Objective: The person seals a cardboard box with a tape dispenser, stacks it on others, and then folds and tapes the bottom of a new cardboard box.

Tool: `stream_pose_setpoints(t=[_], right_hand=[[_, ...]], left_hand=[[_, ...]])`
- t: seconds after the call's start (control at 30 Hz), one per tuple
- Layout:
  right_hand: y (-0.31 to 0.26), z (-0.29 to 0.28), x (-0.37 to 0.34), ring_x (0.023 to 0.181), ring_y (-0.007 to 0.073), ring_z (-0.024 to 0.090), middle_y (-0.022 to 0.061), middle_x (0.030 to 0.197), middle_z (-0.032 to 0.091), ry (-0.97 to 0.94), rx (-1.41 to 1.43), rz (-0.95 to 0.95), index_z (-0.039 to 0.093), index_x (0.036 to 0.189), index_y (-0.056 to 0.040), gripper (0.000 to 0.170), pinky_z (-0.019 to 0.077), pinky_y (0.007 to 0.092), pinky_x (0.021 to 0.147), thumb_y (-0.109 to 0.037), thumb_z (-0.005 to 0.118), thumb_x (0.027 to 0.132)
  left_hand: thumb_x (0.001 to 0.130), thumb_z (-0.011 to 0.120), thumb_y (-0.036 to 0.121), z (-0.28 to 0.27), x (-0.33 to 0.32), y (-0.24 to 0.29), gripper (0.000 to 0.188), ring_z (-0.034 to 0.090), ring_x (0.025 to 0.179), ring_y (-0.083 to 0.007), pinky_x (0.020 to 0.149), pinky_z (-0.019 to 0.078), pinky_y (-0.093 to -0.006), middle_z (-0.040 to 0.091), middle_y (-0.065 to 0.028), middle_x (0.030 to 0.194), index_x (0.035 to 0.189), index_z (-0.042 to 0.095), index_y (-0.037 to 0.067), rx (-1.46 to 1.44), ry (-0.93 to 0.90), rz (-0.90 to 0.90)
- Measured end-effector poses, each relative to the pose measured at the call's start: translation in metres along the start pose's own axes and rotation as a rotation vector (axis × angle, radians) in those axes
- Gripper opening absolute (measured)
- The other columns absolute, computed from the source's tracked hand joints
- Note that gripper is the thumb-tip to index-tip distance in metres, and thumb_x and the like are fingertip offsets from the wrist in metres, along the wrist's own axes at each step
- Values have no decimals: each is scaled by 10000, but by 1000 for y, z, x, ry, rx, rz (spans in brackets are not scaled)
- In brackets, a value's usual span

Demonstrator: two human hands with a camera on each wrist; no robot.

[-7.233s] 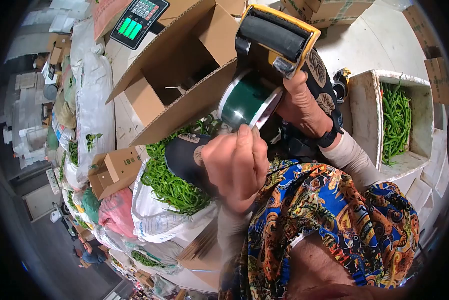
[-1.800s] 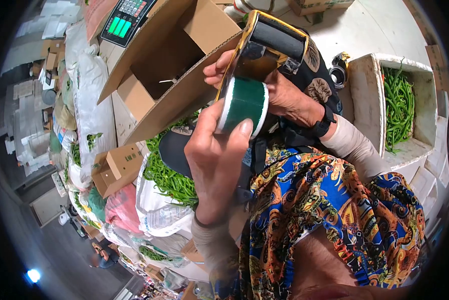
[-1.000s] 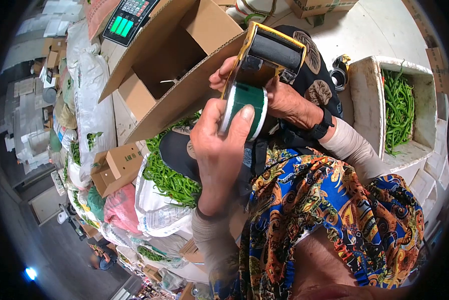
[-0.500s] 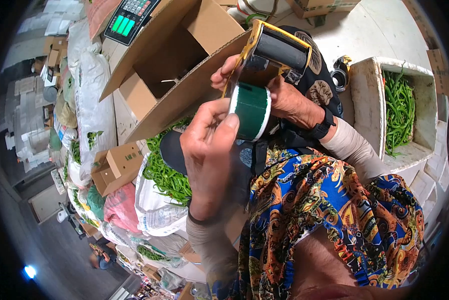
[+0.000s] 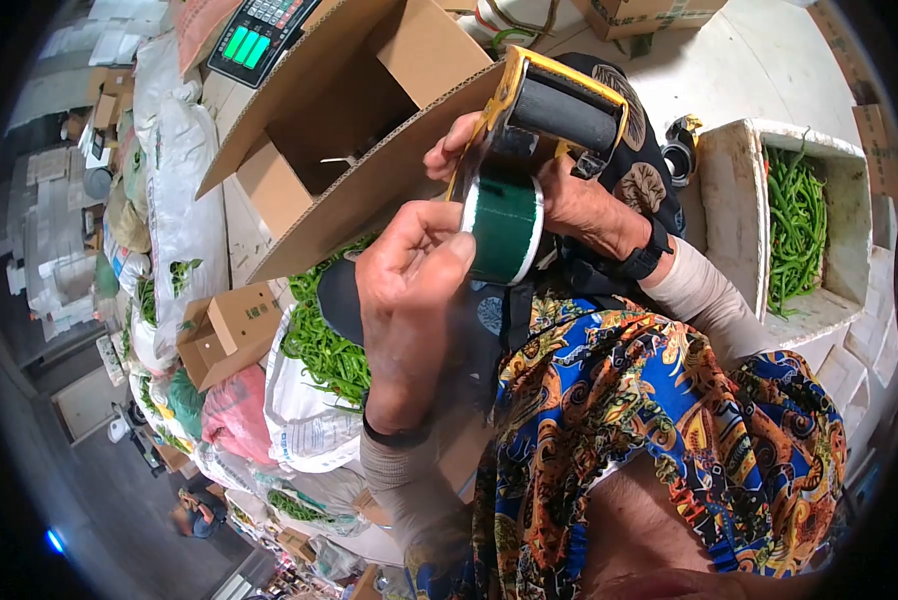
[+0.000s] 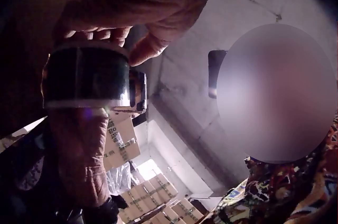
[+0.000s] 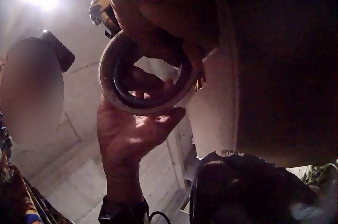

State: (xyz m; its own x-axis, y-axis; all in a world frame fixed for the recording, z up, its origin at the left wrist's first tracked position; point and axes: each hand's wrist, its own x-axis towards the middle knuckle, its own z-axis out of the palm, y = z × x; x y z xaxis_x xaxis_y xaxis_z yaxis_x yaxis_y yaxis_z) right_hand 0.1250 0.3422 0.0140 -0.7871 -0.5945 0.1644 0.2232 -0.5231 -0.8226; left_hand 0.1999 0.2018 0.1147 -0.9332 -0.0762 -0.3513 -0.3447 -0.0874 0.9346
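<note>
A tape dispenser [image 5: 514,82] with a yellow frame and a black roller [image 5: 566,117] carries a wide roll of dark green tape [image 5: 504,230] with white edges. My right hand [image 5: 597,212], a black watch at its wrist, grips the dispenser, its fingertips showing past the far side of the frame. With thumb and curled fingers, my left hand [image 5: 404,285] holds the tape roll at its left edge. In the right wrist view the roll's open core [image 7: 115,81] faces the camera, and the left hand [image 7: 134,134] reaches up to it from below.
A large open cardboard box [image 5: 354,150] stands just beyond the hands, near a scale display [image 5: 259,40]. A sack of green chillies [image 5: 314,430] lies at the left, by a small carton [image 5: 231,335]. At the right sits a foam box [image 5: 734,190] of chillies.
Over the last second my left thumb has slid from the roll's green face to its left edge. The dispenser has shifted slightly right and turned; my right hand keeps its grip.
</note>
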Motion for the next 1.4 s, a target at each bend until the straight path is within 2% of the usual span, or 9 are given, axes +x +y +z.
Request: stream_pose_setpoints(t=[0.47,0.53,0.63,0.67,0.73,1.07,1.27,1.33,1.4], right_hand=[[5,-4,3,1120,178,553,110,1185,573,38,-50,80,474,1261,-17,1075,439,345,986,-893,470,638],[17,-13,4,1147,209,593,110,1227,607,-94,186,-91,491,1310,-27,518,479,350,1019,-178,716,868],[20,-14,3,1155,209,589,111,1245,596,-103,231,-97,482,1321,-24,526,482,349,1016,-163,713,870],[18,-11,3,1155,209,589,111,1245,596,-104,230,-96,482,1321,-24,526,482,349,1016,-163,713,870],[5,-1,1,1124,175,564,106,1166,589,18,-71,26,467,1283,-2,1115,463,338,966,-895,471,615],[4,-1,-1,1148,189,566,114,1221,574,31,-69,80,454,1308,1,1022,462,359,995,-787,601,674],[8,-4,-2,1202,203,538,108,1268,545,-48,111,56,421,1351,-7,901,428,364,1047,-590,751,747],[6,-2,-2,1137,206,604,108,1219,617,-38,179,-63,486,1327,-20,522,502,337,992,-86,713,862],[5,0,-4,1137,208,605,110,1222,616,-26,222,-43,485,1328,-21,522,501,339,994,-91,712,863]], left_hand=[[839,572,76,0,-1,-7,131,515,766,-48,723,417,-207,614,-12,822,913,597,-30,22,30,59],[838,572,75,0,-1,-11,126,513,761,-47,721,416,-206,612,-9,816,905,595,-29,-7,30,64],[836,574,73,-1,1,-18,110,495,742,-37,697,402,-198,601,-1,799,888,588,-23,-65,32,81],[834,576,73,-2,1,-20,98,483,731,-32,681,390,-193,592,2,790,874,582,-16,-71,36,80],[832,578,74,-1,1,-20,88,472,720,-27,665,379,-189,584,6,780,859,576,-9,-80,41,78],[832,583,68,4,2,-20,76,413,672,-13,611,333,-189,529,35,732,795,534,22,-144,97,55],[843,582,70,1,1,-18,73,478,733,-33,676,388,-199,576,3,799,860,559,3,-155,65,21],[845,581,74,1,-1,-13,95,506,763,-43,704,410,-205,596,-12,832,893,568,-8,-176,50,0],[847,584,90,-2,-2,-10,157,541,820,-62,754,435,-224,618,-36,893,948,570,-29,-122,-14,16]])
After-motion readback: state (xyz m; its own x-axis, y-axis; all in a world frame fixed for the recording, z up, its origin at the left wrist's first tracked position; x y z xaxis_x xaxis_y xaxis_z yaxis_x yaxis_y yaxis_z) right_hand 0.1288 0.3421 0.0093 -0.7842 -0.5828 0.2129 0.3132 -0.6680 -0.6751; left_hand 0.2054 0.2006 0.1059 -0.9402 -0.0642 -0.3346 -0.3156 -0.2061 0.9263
